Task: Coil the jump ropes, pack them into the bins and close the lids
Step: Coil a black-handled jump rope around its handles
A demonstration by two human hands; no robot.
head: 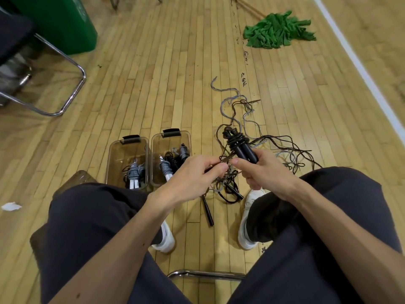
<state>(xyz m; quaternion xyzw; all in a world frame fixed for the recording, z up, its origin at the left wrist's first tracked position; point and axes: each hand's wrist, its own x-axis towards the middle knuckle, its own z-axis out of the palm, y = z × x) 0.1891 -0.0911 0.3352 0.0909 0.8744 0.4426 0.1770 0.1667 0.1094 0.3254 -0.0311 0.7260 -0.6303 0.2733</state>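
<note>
- Person seated, dark trousers, white shoes [165, 238] on a wood floor [175, 62].
- Right hand [260, 170], centre right of frame, fingers wrapped tight round a pair of black handles [246, 151]. Black cord is wound several turns round their upper end.
- Left hand [197, 174], centre frame, thumb and forefinger pinching a thin dark cord [226, 159] that runs across to the handles. Other fingers curled.
- Loose ropes [245, 115], grey and dark brown, tangled on the floor above and right of the hands and trailing down between the feet.
- Spare black handle [208, 212] flat on the floor between the shoes.
- Left bin [108, 163] and right bin [152, 159], clear plastic, side by side left of centre, both open-topped, black latch at the far end of each.
- Coiled ropes [133, 175] with white handles in the left bin. The right bin holds grey and black bundles.
- Green mop [278, 31] upper right, green trash can [61, 23] and chrome chair frame [74, 91] upper left.
</note>
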